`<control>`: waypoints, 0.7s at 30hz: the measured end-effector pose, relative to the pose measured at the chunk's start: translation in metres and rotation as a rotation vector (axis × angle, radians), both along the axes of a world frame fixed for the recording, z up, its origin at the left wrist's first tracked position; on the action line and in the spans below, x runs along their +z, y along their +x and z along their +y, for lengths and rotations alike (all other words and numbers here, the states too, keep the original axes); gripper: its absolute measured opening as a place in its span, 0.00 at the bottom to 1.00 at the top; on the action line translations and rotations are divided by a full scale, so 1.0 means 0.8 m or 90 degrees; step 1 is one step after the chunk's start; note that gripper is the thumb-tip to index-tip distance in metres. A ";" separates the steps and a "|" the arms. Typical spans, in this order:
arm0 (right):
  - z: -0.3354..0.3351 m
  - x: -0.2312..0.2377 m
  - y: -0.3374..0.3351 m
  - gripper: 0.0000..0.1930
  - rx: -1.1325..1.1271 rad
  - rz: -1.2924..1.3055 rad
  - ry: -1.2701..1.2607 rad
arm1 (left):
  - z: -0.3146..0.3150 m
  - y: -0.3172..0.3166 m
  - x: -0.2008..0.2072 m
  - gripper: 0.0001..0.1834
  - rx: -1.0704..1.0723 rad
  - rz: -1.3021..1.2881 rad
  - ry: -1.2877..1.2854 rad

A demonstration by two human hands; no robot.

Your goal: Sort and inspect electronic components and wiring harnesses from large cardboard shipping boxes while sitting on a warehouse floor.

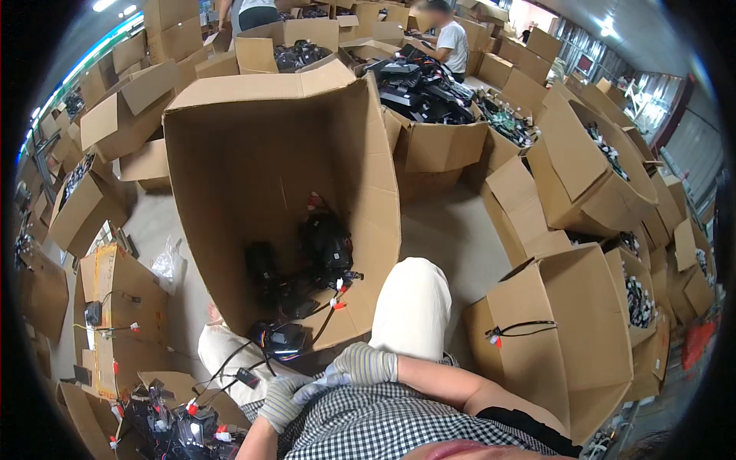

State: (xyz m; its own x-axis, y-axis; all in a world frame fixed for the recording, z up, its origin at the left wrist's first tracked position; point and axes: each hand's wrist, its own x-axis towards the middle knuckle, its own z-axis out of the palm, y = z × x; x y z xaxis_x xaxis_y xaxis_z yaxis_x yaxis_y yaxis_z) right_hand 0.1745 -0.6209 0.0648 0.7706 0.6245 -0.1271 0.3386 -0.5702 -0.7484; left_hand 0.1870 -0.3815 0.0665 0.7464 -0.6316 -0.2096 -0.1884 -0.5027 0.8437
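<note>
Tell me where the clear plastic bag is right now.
In the head view, the clear plastic bag lies on the floor to the person's left, between the large open carton and the carton with orange tape.

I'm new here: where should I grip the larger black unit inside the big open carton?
Probably hold the black unit around its bulky middle, coming from the person's side, where the carton opens; loose red-and-white connectors by its near end look flimsy.
</note>
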 end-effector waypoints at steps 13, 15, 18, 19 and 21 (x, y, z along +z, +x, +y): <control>-0.009 -0.061 0.029 0.07 0.105 0.292 0.352 | -0.016 0.014 -0.025 0.30 -0.020 0.194 -0.108; 0.000 -0.063 0.032 0.07 0.038 0.262 0.376 | -0.017 0.016 -0.025 0.30 0.038 0.225 -0.089; 0.003 -0.071 0.038 0.07 0.006 0.243 0.345 | -0.014 -0.002 -0.039 0.26 0.190 0.315 -0.082; 0.002 -0.082 0.037 0.07 0.014 0.108 0.291 | -0.002 -0.004 -0.070 0.22 0.165 0.221 -0.041; 0.009 -0.077 0.023 0.06 -0.002 0.001 0.308 | 0.011 -0.030 -0.074 0.14 0.129 0.039 -0.031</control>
